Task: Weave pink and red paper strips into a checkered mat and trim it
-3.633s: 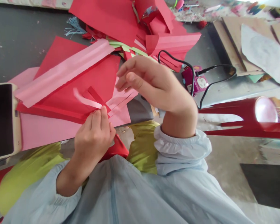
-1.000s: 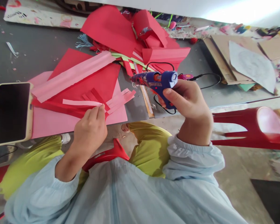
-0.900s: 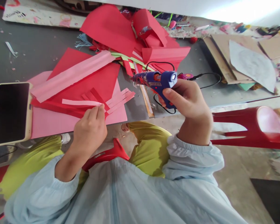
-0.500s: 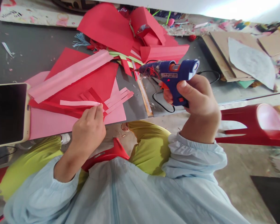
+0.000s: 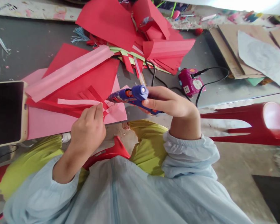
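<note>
My left hand (image 5: 88, 129) is closed, pinching a pale pink paper strip (image 5: 78, 101) near its right end, over the front part of the paper pile. Wrapped in my right hand (image 5: 168, 101) is a blue hot glue gun (image 5: 136, 95), its nozzle pointing left and down at the woven paper strips (image 5: 108, 108) beside my left fingertips. Whether the nozzle touches the paper I cannot tell. Under the strips lie red paper (image 5: 100, 79) and a pink sheet (image 5: 51, 124). A folded pink piece (image 5: 70, 73) rests across the red paper.
A phone (image 5: 7, 113) lies at the left table edge. More red paper (image 5: 107, 26) is heaped at the back. A magenta power socket (image 5: 191, 83) with black cables stands to the right, near cardboard sheets (image 5: 233, 49). A red stool (image 5: 254, 121) is beyond the table's front edge.
My right hand has brought the glue gun left and down, its nozzle now close to my left fingertips. The power socket has come into sight. My left hand keeps its pinch.
</note>
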`<state>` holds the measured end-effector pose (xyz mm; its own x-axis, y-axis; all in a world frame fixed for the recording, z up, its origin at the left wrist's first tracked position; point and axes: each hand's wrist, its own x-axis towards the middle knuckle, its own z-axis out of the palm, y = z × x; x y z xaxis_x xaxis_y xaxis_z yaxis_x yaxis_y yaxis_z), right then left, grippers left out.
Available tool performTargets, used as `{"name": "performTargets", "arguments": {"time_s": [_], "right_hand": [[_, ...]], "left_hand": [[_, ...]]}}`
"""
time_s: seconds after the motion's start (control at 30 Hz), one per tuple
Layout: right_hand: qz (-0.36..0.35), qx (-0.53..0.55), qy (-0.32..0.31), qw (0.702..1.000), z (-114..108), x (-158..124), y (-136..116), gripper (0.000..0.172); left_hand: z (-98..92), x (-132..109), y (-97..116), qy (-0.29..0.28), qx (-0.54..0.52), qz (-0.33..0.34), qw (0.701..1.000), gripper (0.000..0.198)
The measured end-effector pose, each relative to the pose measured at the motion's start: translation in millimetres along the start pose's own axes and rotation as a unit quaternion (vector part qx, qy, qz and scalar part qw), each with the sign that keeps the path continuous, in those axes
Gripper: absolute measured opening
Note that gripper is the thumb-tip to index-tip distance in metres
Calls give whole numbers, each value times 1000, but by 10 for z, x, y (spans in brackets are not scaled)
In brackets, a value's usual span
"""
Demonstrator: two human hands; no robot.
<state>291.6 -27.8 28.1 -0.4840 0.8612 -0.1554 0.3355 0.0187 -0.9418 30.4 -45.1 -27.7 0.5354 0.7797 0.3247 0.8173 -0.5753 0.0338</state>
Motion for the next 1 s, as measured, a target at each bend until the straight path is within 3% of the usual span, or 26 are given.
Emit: {"name": "performTargets", "arguments": {"time_s": [0.43,1.0], "right_hand": [[-28,-16,-36,999,43,68,25,44],[25,-13,-33,999,49,57,35,52]], "left_hand": [[-14,6,9,-20,-32,-24,999,47],[-18,8,14,-20,-19,-18,999,47]]}}
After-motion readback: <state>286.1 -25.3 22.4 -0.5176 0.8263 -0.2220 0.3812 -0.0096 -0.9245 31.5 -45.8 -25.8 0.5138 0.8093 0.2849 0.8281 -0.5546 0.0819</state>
